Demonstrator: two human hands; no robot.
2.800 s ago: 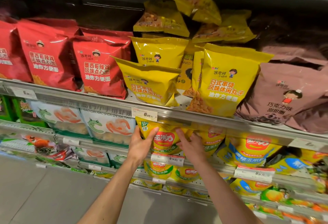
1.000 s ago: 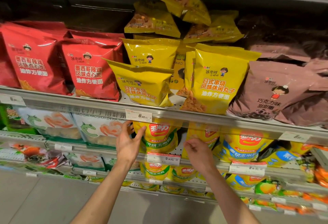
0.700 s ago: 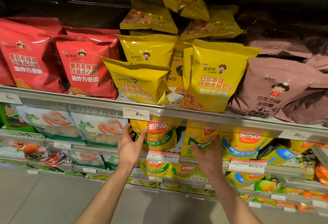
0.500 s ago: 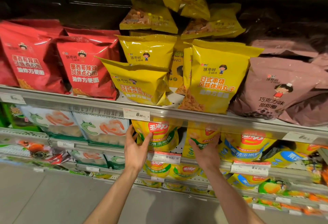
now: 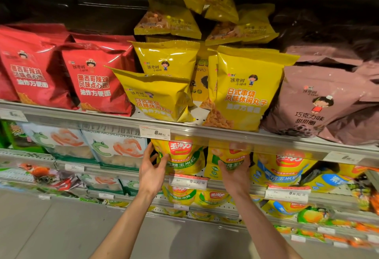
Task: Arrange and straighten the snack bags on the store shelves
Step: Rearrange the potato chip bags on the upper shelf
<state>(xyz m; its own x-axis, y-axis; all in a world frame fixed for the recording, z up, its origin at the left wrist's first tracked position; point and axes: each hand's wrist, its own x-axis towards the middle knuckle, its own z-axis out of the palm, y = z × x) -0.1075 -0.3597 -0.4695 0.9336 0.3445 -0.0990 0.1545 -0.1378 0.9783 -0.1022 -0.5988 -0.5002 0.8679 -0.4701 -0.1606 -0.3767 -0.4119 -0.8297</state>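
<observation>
Two yellow-and-green corn snack bags stand side by side on the second shelf. My left hand (image 5: 152, 173) holds the left corn bag (image 5: 182, 156) by its left edge, thumb on the front and fingers straight up along the side. My right hand (image 5: 235, 173) rests with spread fingers on the lower front of the right corn bag (image 5: 226, 153). On the shelf above, a yellow noodle-snack bag (image 5: 158, 96) leans forward and to the left, beside an upright yellow bag (image 5: 246, 92). Small yellow bags (image 5: 170, 21) lie piled on top.
Red bags (image 5: 96, 78) fill the upper shelf's left, brown bags (image 5: 322, 103) its right. Yellow-and-blue corn bags (image 5: 287, 166) stand right of my right hand, white shrimp-cracker bags (image 5: 114, 148) left of my left. The shelf rail (image 5: 225, 133) carries a price tag (image 5: 154, 132). Lower shelves hold more snacks.
Both hands began on the left corn bag. My right hand then moved right onto the neighbouring corn bag, while my left stayed at the first bag's left edge. The view shifted slightly.
</observation>
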